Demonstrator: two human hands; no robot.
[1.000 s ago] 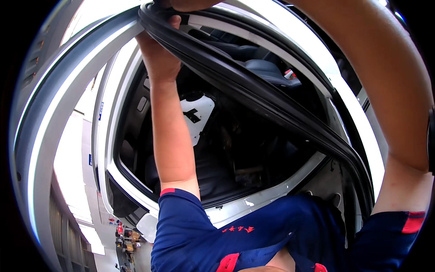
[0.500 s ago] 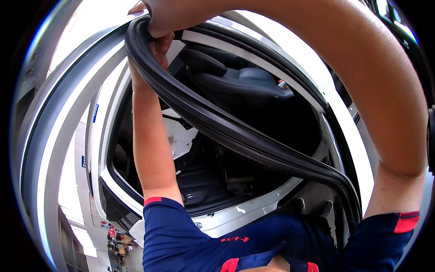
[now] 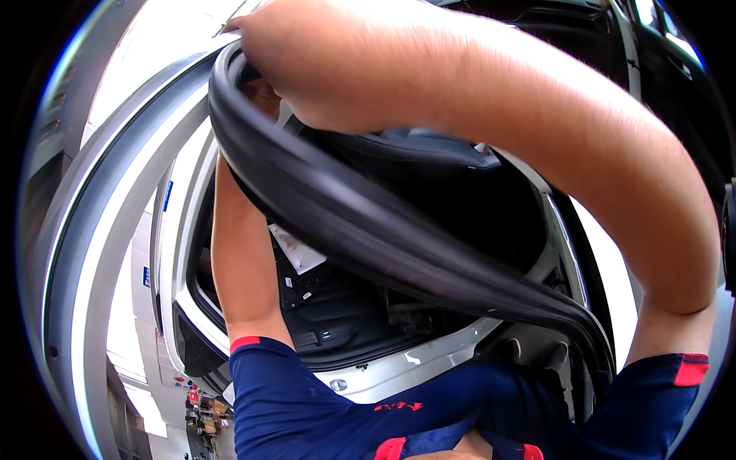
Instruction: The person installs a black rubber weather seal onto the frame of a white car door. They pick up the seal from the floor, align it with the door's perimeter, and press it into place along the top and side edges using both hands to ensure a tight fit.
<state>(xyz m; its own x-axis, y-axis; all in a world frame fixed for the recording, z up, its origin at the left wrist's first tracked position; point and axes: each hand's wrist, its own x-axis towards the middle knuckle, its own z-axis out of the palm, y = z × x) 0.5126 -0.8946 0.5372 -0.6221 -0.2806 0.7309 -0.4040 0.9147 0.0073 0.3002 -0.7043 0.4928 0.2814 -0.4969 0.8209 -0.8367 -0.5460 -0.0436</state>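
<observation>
A thick black rubber door seal (image 3: 345,207) loops across the open doorway of a white car body (image 3: 429,366). Its bent upper end lies at the upper left, where both hands meet. From the right, my right arm arches over the doorway, and my right hand (image 3: 264,46) is closed at the seal's bend, most of its fingers hidden. My left arm reaches up behind the seal. Only part of my left hand (image 3: 264,100) shows inside the bend, its fingers curled against the rubber. The seal's lower end drops beside my right side.
A dark seat (image 3: 422,146) and a black floor with a white sheet (image 3: 299,249) are inside the car. A curved pale frame with a dark band (image 3: 84,222) rises at the left. Cluttered shelves or parts (image 3: 207,422) stand at the lower left.
My right forearm has swung lower and nearer, covering more of the seat. The seal's middle has shifted slightly downward and is blurred. My left arm has moved a little left.
</observation>
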